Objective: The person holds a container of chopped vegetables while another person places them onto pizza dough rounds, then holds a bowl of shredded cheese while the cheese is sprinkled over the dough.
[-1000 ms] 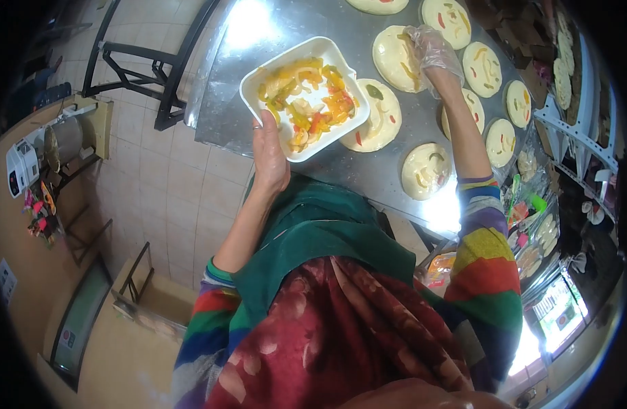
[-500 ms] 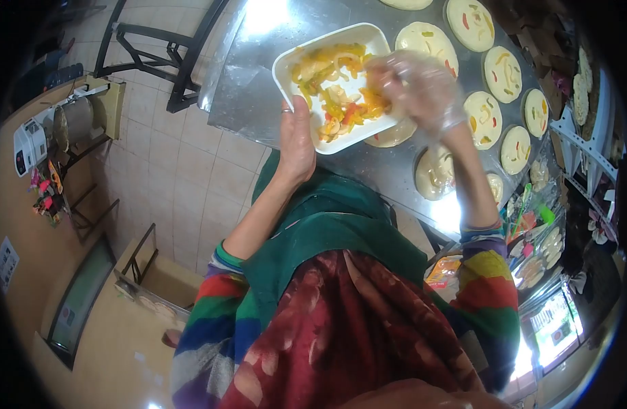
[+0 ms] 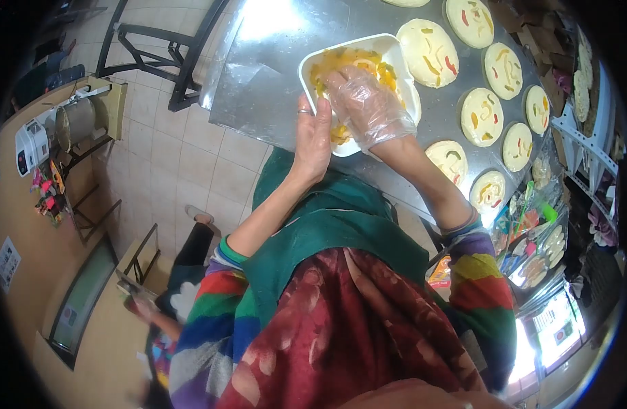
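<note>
My left hand (image 3: 315,140) grips the near left rim of a white tray (image 3: 410,102), thumb over the edge. Sliced pepper strips (image 3: 378,67), mostly yellow and orange, lie inside it. Down in this tray is my right hand (image 3: 361,102) in a clear plastic glove, its fingers bent and closed among the strips; the fingertips are hidden. Close by on the metal table, a pale round dough piece (image 3: 428,53) carries a few coloured strips. Another topped dough round (image 3: 447,162) lies beside my right forearm.
Several more topped dough rounds (image 3: 482,117) cover the right part of the metal table (image 3: 259,82). Plastic-wrapped items (image 3: 531,232) lie off its right end. A black metal frame (image 3: 156,44) stands at the left. At lower left another person's hand (image 3: 146,307) is by a wooden table.
My right hand has moved left, from beside the tray's right edge into the strips. The tray has shifted slightly right. Another person has come into view at lower left.
</note>
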`<action>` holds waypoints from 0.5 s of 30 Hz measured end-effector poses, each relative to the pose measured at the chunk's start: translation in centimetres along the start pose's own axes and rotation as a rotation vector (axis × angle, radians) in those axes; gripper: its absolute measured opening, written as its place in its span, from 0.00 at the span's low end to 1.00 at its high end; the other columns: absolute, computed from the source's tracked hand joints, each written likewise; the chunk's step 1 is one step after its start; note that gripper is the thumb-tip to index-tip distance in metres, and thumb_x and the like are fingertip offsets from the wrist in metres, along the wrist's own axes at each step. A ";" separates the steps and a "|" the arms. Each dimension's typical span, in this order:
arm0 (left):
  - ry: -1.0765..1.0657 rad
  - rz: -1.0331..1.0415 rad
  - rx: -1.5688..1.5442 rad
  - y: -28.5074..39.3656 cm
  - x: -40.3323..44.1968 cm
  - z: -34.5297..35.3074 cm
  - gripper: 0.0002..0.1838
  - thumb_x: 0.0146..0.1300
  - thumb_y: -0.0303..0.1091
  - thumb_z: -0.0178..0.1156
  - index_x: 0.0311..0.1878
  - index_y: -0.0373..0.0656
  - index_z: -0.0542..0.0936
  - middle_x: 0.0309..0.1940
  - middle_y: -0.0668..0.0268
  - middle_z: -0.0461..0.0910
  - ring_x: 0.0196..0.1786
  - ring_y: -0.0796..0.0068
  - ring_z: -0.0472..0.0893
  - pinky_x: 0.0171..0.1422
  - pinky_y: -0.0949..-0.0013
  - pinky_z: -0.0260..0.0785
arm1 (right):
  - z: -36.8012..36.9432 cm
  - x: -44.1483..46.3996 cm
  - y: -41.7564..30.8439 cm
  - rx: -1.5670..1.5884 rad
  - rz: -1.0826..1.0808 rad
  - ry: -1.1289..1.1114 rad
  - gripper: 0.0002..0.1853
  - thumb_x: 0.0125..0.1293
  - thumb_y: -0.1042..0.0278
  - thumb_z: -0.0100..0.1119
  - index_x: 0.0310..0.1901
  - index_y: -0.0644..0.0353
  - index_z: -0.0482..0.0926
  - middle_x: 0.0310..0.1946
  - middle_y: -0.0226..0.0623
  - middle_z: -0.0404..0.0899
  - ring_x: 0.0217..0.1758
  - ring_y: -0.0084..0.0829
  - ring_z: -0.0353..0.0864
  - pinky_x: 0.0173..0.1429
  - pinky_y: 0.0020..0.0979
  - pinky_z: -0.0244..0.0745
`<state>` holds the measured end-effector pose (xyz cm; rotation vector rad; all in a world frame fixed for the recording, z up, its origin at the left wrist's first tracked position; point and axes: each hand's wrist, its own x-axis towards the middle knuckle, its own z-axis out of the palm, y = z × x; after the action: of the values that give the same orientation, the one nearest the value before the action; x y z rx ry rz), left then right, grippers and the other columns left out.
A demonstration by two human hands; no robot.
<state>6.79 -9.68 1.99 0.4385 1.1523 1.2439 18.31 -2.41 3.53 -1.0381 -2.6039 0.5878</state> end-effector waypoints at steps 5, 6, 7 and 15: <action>0.012 0.016 -0.013 -0.8 0.3 0.1 0.29 0.73 0.53 0.44 0.64 0.40 0.56 0.58 0.57 0.69 0.59 0.71 0.72 0.62 0.69 0.69 | 1.0 -0.4 1.1 0.055 0.004 0.033 0.24 0.53 0.75 0.62 0.54 0.62 0.72 0.51 0.47 0.74 0.56 0.48 0.74 0.58 0.41 0.73; 0.013 0.007 -0.029 -0.8 0.3 0.1 0.29 0.73 0.53 0.44 0.64 0.40 0.56 0.58 0.58 0.69 0.59 0.72 0.72 0.62 0.69 0.69 | 1.0 -0.2 1.3 0.079 -0.020 0.089 0.22 0.52 0.76 0.61 0.52 0.63 0.73 0.49 0.47 0.76 0.53 0.48 0.75 0.57 0.41 0.74; 0.005 0.012 -0.019 -0.8 0.4 0.1 0.28 0.73 0.53 0.44 0.64 0.40 0.56 0.57 0.58 0.69 0.59 0.72 0.72 0.62 0.69 0.69 | 1.1 0.3 1.5 0.115 0.073 0.013 0.19 0.54 0.75 0.61 0.49 0.63 0.75 0.46 0.45 0.77 0.50 0.46 0.77 0.55 0.40 0.75; -0.009 -0.021 -0.067 -0.6 1.1 -0.3 0.26 0.73 0.52 0.44 0.62 0.41 0.58 0.54 0.59 0.70 0.54 0.75 0.75 0.55 0.72 0.73 | -2.9 1.7 3.0 1.065 0.623 -0.180 0.12 0.62 0.66 0.65 0.43 0.63 0.80 0.37 0.31 0.81 0.37 0.20 0.78 0.43 0.22 0.76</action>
<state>6.75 -8.95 0.93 0.3804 1.1019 1.2571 20.05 1.55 4.89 -1.3396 -1.5364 1.9607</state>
